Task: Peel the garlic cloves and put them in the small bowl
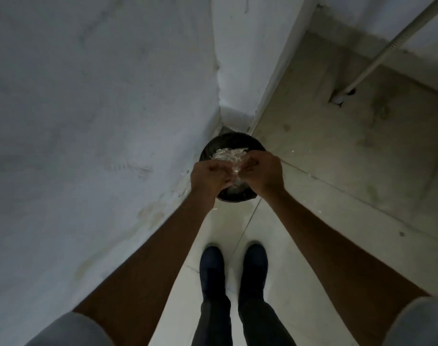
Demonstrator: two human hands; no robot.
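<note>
From my seat I see both hands brought together over the dark bin (234,139) tucked into the far corner. The left hand (209,174) and right hand (261,171) curl their fingers around a pale crinkly wad (235,175) pinched between them, I judge so that waste drops straight onto the papery skins (228,154) heaped inside (peel or wrapper, I cannot tell). No garlic cloves or small bowl show anywhere. The wall (88,96) crowds the left, a thin pipe (397,38) runs far right, the floor (325,176) carries stray flakes, and the shoes (211,260) stand near, apart from the bin.
</note>
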